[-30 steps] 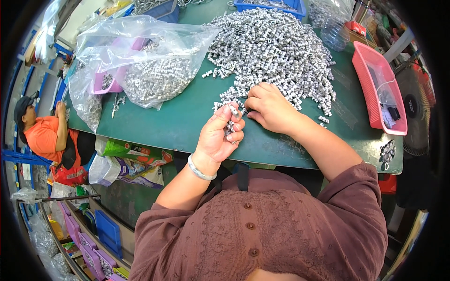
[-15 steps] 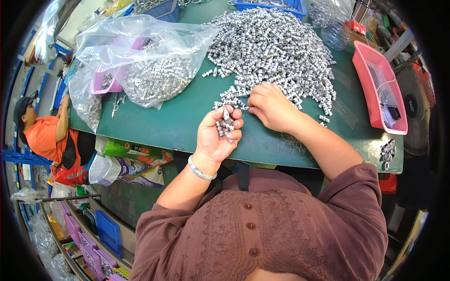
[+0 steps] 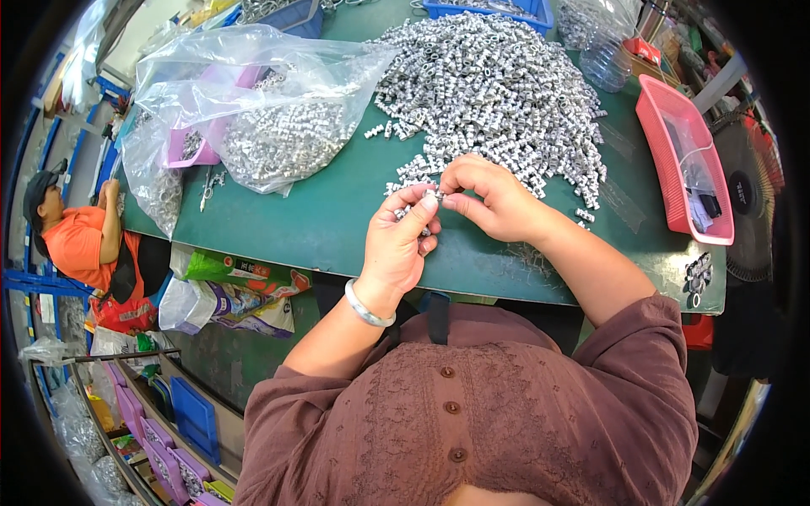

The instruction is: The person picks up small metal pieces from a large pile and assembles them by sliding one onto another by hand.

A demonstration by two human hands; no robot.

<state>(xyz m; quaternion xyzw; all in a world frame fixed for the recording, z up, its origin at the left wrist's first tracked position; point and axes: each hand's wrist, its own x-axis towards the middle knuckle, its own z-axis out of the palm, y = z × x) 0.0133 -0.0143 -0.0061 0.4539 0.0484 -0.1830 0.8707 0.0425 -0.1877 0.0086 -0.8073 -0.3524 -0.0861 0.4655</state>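
My left hand (image 3: 399, 240) is curled around several small silvery metal fittings, mostly hidden by its fingers. Its thumb and index finger pinch one small metal fitting (image 3: 434, 196) at the fingertips. My right hand (image 3: 489, 198) meets it there, thumb and fingertips closed on that same fitting. Both hands are above the green table, close to its near edge. Just beyond them spreads a large heap of like metal fittings (image 3: 498, 93), with a few strays at its near side.
Left on the table (image 3: 321, 221) lies a clear plastic bag (image 3: 287, 135) of fittings around a purple bin (image 3: 198, 148). A pink basket (image 3: 648, 126) stands at the right, a blue tray (image 3: 544, 15) behind the heap. A co-worker in an orange shirt (image 3: 80, 244) is at far left.
My left hand has turned and closed over its fittings, thumb now against the index finger. My right hand has come from the heap's edge to meet the left fingertips.
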